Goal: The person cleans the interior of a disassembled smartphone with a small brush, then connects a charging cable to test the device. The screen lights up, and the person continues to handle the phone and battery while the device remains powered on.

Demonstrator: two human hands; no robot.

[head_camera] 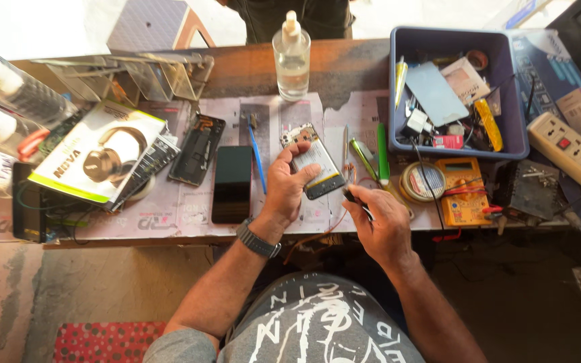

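Gripping an opened phone (314,165) (left hand (287,185)); right hand (384,222) pinches tweezers (356,199).

bench (250,74): runs left-right ahead of the person
opened phone (313,161): on bench, centre, under left hand (287,185)
right hand (381,222): at near edge, right of the opened phone
two more phones (231,183): left of left hand, side by side
boxed headphones (95,153): far left
bottle (291,59): behind the opened phone
bin (458,91): back right, full of parts
multimeter (464,190): in front of bin
power strip (569,151): far right
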